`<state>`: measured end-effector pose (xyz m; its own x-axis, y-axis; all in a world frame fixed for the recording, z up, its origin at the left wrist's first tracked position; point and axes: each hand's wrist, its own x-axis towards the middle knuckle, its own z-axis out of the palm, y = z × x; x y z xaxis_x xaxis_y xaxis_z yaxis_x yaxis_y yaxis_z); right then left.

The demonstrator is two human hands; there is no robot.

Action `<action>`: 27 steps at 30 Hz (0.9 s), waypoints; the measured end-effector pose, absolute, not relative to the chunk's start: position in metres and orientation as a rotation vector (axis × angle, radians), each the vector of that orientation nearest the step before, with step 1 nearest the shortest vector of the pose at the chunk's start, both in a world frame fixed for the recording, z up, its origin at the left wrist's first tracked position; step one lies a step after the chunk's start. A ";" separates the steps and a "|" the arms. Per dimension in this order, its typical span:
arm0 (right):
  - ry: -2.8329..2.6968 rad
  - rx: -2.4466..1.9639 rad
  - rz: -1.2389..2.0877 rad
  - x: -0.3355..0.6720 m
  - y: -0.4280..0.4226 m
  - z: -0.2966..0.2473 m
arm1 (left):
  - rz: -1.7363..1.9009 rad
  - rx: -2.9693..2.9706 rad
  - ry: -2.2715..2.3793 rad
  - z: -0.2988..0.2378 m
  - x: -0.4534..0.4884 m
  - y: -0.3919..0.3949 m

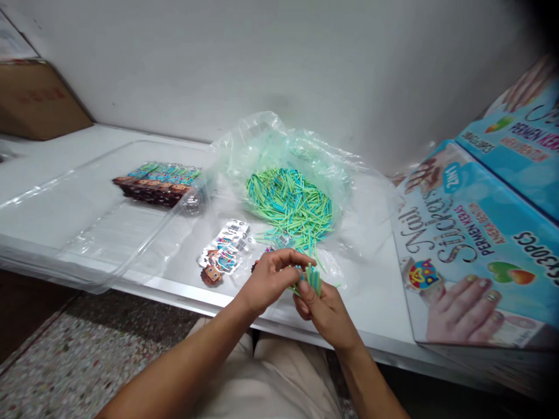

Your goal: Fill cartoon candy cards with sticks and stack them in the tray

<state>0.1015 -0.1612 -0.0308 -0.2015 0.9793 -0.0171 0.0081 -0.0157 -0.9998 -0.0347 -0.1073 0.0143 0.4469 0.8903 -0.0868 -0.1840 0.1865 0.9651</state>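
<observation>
Bundled sticks (pixel 314 280) point up, long axes near upright — right hand (pixel 329 314) gripping them, left hand (pixel 275 276) alongside, hold unclear.

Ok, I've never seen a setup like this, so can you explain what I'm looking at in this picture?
There's no machine here, just a person's two bare hands. The single camera sits on the person's head, looking forward and down.

On the white table, a clear plastic bag lies open around a pile of thin green and blue sticks. To the left, a stack of printed packets sits in a clear plastic tray. Loose packets lie nearer the person, and a big blue printed box stands at the right.

The right hand grips a small bundle of sticks. The left hand is right beside it; whether it holds any is hard to tell.
</observation>
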 end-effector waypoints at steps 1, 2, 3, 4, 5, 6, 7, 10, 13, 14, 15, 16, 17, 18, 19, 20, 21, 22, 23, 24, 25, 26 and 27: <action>-1.353 -1.121 1.365 0.102 -0.161 -0.030 | 0.863 1.134 0.781 0.014 -0.035 -0.107; -1.350 -1.119 1.369 0.102 -0.161 -0.030 | 0.852 1.139 0.781 0.013 -0.035 -0.107; -1.346 -1.118 1.380 0.102 -0.161 -0.029 | 0.845 1.140 0.784 0.012 -0.035 -0.107; -1.342 -1.117 1.393 0.101 -0.161 -0.028 | 0.842 1.138 0.787 0.011 -0.035 -0.107; -1.343 -1.119 1.405 0.101 -0.161 -0.027 | 0.840 1.135 0.789 0.010 -0.035 -0.107; -1.347 -1.120 1.413 0.100 -0.162 -0.027 | 0.840 1.130 0.791 0.009 -0.034 -0.107; -1.354 -1.121 1.418 0.100 -0.162 -0.027 | 0.847 1.121 0.795 0.009 -0.034 -0.107; -1.382 -1.121 1.419 0.099 -0.163 -0.027 | 0.873 1.092 0.804 0.010 -0.034 -0.108; -1.382 -1.114 1.428 0.098 -0.163 -0.030 | 0.848 1.149 0.799 0.013 -0.035 -0.108; -1.376 -1.105 1.433 0.098 -0.163 -0.031 | 0.828 1.182 0.790 0.014 -0.036 -0.108; -1.369 -1.094 1.439 0.099 -0.163 -0.031 | 0.814 1.209 0.774 0.014 -0.037 -0.108; -1.361 -1.082 1.443 0.099 -0.162 -0.032 | 0.804 1.223 0.754 0.014 -0.037 -0.108; -1.355 -1.073 1.447 0.099 -0.162 -0.032 | 0.804 1.224 0.735 0.014 -0.037 -0.107; -1.352 -1.070 1.449 0.099 -0.162 -0.032 | 0.807 1.217 0.722 0.013 -0.038 -0.107; -1.354 -1.071 1.450 0.099 -0.162 -0.032 | 0.814 1.210 0.717 0.011 -0.038 -0.107; -1.357 -1.074 1.451 0.099 -0.162 -0.032 | 0.821 1.205 0.718 0.010 -0.038 -0.107; -1.361 -1.075 1.455 0.099 -0.162 -0.031 | 0.826 1.200 0.722 0.009 -0.038 -0.107; -1.364 -1.075 1.460 0.099 -0.163 -0.031 | 0.825 1.196 0.728 0.008 -0.038 -0.107; -1.370 -1.078 1.463 0.099 -0.163 -0.030 | 0.819 1.190 0.735 0.007 -0.038 -0.107; -1.378 -1.084 1.461 0.098 -0.163 -0.029 | 0.813 1.180 0.743 0.006 -0.037 -0.107; -1.389 -1.094 1.457 0.098 -0.164 -0.028 | 0.812 1.169 0.750 0.006 -0.037 -0.107; -1.402 -1.107 1.450 0.098 -0.164 -0.027 | 0.813 1.167 0.757 0.006 -0.037 -0.107; -1.416 -1.120 1.442 0.098 -0.164 -0.027 | 0.817 1.178 0.763 0.006 -0.037 -0.107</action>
<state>0.0979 -0.1642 -0.0267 -0.2804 0.9583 -0.0542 0.0364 -0.0458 -0.9983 -0.0366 -0.1070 0.0065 0.5011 0.8612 -0.0851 -0.1436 0.1798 0.9732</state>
